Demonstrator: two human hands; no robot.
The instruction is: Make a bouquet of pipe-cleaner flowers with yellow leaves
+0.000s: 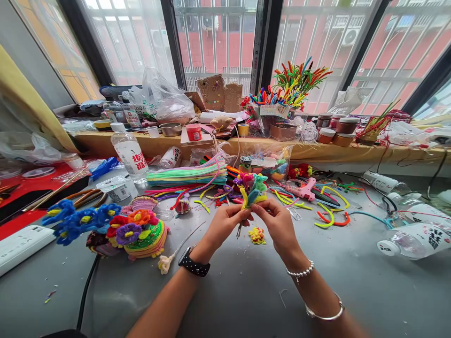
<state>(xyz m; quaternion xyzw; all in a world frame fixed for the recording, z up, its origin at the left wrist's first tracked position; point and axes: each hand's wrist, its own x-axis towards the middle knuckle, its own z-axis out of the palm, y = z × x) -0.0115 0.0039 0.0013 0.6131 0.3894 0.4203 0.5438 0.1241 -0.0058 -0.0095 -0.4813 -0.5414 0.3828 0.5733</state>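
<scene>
The left hand (227, 224) is closed in a pinch, thumb and fingertips gathered round the lower part of a small pipe-cleaner bouquet (252, 186). The right hand (278, 223) is nearly closed too, its thumb and index finger pinching the bouquet's other side, just below the blue fuzzy piece; the exact contact is partly hidden.

The bouquet should be very light, soft and springy on top, with wiry stems that probably bend easily and keep the bend. Its fuzz is unlikely to slip, but the blooms could crush or twist out of place, so the gathered stems under the heads look the best hold. It lies between the two hands, blooms rising above the fingertips and thin stem ends poking out below the left hand, clear of the worktop (243, 300).

Nearer than the bouquet, to its left, a cream pipe-cleaner flower (165, 264) lies on its long stem. Just below the bouquet sits a small heap of yellow and pink fuzz clippings (257, 235). Beyond it to the right is a pink glue gun (303, 189); beyond it to the left, a bundle of pastel pipe cleaners (188, 174). Farthest past it, bright pipe-cleaner stems (301, 82) stand on the windowsill (211, 148).
</scene>
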